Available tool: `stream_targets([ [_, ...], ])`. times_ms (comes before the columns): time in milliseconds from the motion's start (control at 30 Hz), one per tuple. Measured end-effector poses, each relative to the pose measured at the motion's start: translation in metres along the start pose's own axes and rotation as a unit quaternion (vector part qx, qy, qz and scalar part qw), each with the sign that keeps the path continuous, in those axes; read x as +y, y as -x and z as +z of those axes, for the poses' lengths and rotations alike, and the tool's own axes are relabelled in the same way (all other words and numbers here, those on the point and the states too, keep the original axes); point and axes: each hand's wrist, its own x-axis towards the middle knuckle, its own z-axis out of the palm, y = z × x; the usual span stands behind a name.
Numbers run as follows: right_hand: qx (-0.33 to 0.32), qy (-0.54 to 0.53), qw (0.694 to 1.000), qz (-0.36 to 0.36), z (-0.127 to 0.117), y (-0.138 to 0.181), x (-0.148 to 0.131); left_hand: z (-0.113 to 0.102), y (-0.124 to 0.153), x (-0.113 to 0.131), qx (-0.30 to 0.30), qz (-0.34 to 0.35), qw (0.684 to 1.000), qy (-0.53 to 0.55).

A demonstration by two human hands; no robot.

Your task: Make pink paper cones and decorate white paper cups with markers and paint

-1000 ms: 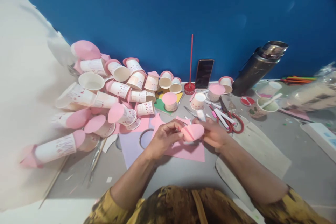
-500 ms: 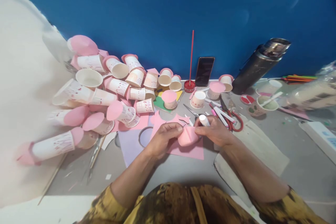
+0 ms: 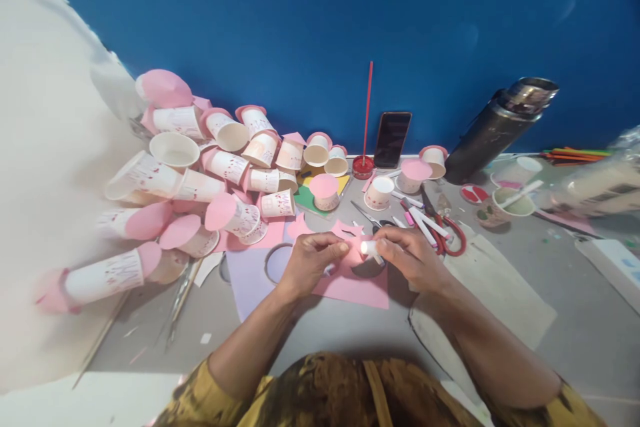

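My left hand (image 3: 311, 260) pinches the edge of a small pink paper piece (image 3: 353, 251) just above a pink paper sheet (image 3: 350, 287) on the grey table. My right hand (image 3: 411, 255) is closed round a white glue stick (image 3: 371, 248), whose tip points left against the pink piece. Both hands meet at the middle of the table. Under the left hand lies a lilac sheet (image 3: 247, 280) with a round hole cut in it.
A heap of paper cups (image 3: 210, 173) with pink lids fills the left. A phone (image 3: 392, 139) and a red stick on a stand (image 3: 363, 163) lean at the blue wall, a metal flask (image 3: 495, 130) to the right. Red-handled scissors (image 3: 445, 230), markers and more cups lie behind my hands.
The pink paper piece was held up folded between both hands; now it is lower, near the sheet, and the glue stick in my right hand has turned so its tip touches it.
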Motion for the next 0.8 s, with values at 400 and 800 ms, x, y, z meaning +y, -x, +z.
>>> stream_targets([
  [400,0.046,0.077,0.995,0.038,0.002,-0.005,0.005,0.003,0.003,0.011,-0.011,-0.017,1.0,0.019],
  [800,0.045,0.121,0.991,-0.044,0.004,-0.004,-0.003,0.002,0.003,0.006,-0.02,0.021,0.999,-0.033],
])
